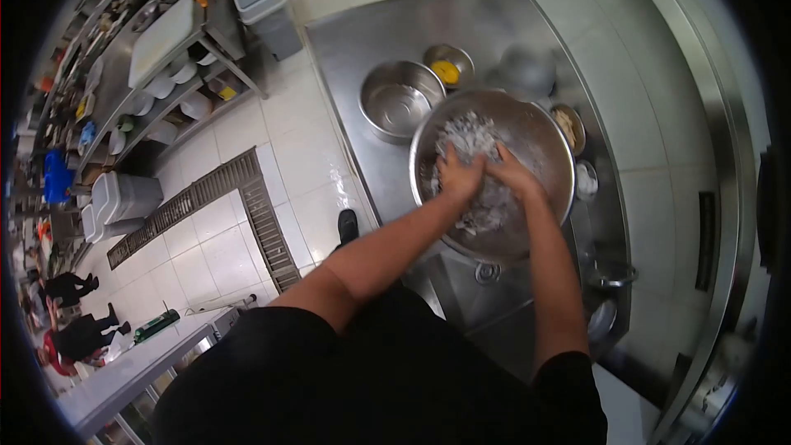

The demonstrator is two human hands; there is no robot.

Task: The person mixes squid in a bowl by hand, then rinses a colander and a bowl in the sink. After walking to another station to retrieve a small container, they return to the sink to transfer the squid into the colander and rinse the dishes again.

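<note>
A large metal bowl [422, 128] holds a loose, pale, crumbly mixture [471, 133], with flour-like white dust on the wall. Both of my hands are inside it, close together. My left hand [461, 176] touches the mixture with its fingers spread. Beside it, my right hand [512, 175] has its fingers stretched out and apart, the tips partly in the mixture. I cannot make out any tool in either hand. Behind the bowl are an empty-looking metal pot [371, 107] and a small metal bowl [463, 55] with yellow egg yolk [446, 72].
Along the right edge of the steel counter [362, 29] stand a small bowl of pale pieces [568, 128], a little dish of white stuff [587, 181] and a glass-like container [611, 272]. Shelves, lidded bins [265, 12] and two people are to the left.
</note>
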